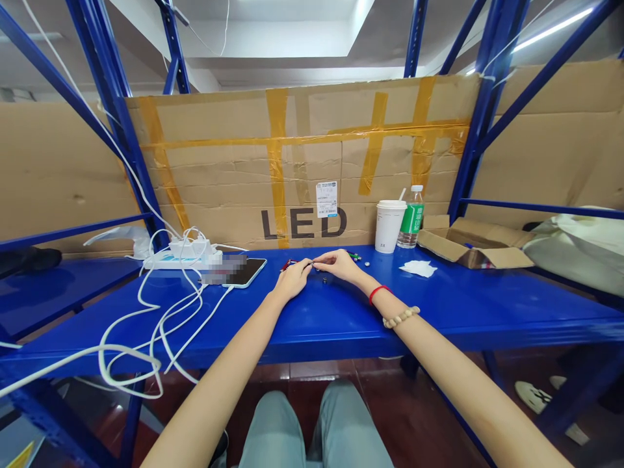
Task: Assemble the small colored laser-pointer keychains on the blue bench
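Observation:
My left hand (292,279) and my right hand (340,265) meet above the blue tabletop (336,315), fingertips close together in a pinch. Between them is something small and dark, too tiny to name. A thin red item (288,264) lies beside my left fingers, partly hidden by them. Behind my right hand is a slim green item (353,255). One small dark metallic piece (325,280) rests just in front of the fingers, and a small pale round piece (367,264) sits to the right of my right hand.
At left are a power strip (182,260), tangled white cables (160,318) and a phone (246,273). To the right stand a white cup (389,227) with a straw, a water bottle (412,218), a crumpled tissue (418,268) and an open cardboard box (475,244). Cardboard (219,175) walls the back.

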Demonstrator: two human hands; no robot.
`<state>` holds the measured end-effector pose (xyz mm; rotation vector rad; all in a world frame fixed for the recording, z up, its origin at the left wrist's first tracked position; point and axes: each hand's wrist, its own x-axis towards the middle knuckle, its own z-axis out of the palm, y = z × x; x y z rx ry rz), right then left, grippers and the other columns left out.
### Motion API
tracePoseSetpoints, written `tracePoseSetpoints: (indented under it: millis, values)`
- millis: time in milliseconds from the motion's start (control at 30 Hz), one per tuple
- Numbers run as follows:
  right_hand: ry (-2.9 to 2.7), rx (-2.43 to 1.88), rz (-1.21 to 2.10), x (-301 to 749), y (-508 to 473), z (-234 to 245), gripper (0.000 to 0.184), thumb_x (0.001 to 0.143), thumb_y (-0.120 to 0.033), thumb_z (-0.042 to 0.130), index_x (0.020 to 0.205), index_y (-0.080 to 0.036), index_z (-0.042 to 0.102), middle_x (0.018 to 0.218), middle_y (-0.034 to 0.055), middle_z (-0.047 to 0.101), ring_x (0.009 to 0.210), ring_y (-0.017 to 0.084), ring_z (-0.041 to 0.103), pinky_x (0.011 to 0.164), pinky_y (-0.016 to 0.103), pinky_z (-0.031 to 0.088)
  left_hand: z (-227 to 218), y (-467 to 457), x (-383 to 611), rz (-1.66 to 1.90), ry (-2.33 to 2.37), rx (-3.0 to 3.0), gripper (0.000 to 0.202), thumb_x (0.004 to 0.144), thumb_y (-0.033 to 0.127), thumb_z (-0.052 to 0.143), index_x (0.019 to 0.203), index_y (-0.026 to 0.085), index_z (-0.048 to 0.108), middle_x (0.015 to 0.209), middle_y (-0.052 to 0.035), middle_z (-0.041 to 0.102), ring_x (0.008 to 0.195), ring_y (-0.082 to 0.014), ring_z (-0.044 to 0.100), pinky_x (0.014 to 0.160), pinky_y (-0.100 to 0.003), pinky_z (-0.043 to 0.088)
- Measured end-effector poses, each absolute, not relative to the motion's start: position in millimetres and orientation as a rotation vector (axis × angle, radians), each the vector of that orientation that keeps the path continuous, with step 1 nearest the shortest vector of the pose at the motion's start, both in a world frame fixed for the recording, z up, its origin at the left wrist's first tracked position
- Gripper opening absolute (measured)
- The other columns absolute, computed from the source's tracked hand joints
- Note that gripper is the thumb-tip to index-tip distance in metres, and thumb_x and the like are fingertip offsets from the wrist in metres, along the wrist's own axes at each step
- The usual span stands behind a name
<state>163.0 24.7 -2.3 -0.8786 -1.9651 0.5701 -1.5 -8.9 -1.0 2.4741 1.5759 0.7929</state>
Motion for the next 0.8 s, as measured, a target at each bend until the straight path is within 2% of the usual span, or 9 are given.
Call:
tracePoseSetpoints:
  millis: [133,267,600,800]
  values:
    - [-1.936,-0.889,0.683,163,28,-6,0.030,0.062,-0.030,0.065,0.086,-0.011,0.068,0.078,0.0085,0.069,0.069,0.018,0.063,0.064,0.027,0.052,-6,-4,-3,0.817,1.499,2.544,0.028,0.087,0.033,0.026,0.104,0.028,0.048,0.109,0.0006,0.056,0.103,-0.0162,0.049,0.084,-0.031,0.040]
    - [-1.930,-0.906,0.700,164,31,-10,0.033,0.060,-0.030,0.066,0.086,-0.010,0.068,0.077,0.0096,0.069,0.070,0.020,0.064,0.066,0.029,0.052,-12,3,-5,0.831,1.438,2.596,0.027,0.087,0.031,0.029,0.102,0.025,0.050,0.105,-0.0009,0.057,0.100,-0.0158,0.051,0.087,-0.030,0.039]
    - [-2.017,-0.900,0.735,168,34,-12,0.035,0.060,-0.031,0.065,0.089,-0.010,0.067,0.080,0.0089,0.068,0.069,0.019,0.063,0.065,0.028,0.052,-26,21,-8,0.907,1.297,2.618,0.019,0.082,0.027,0.043,0.096,0.018,0.052,0.100,-0.0053,0.059,0.095,-0.0176,0.051,0.085,-0.032,0.040]
    - [-2.017,-0.920,0.688,168,34,-12,0.029,0.062,-0.027,0.064,0.086,-0.010,0.068,0.077,0.0084,0.069,0.066,0.017,0.063,0.062,0.025,0.051,-25,18,-8,0.910,1.401,2.580,0.015,0.082,0.026,0.042,0.090,0.020,0.052,0.095,-0.0032,0.059,0.094,-0.0181,0.049,0.084,-0.034,0.039]
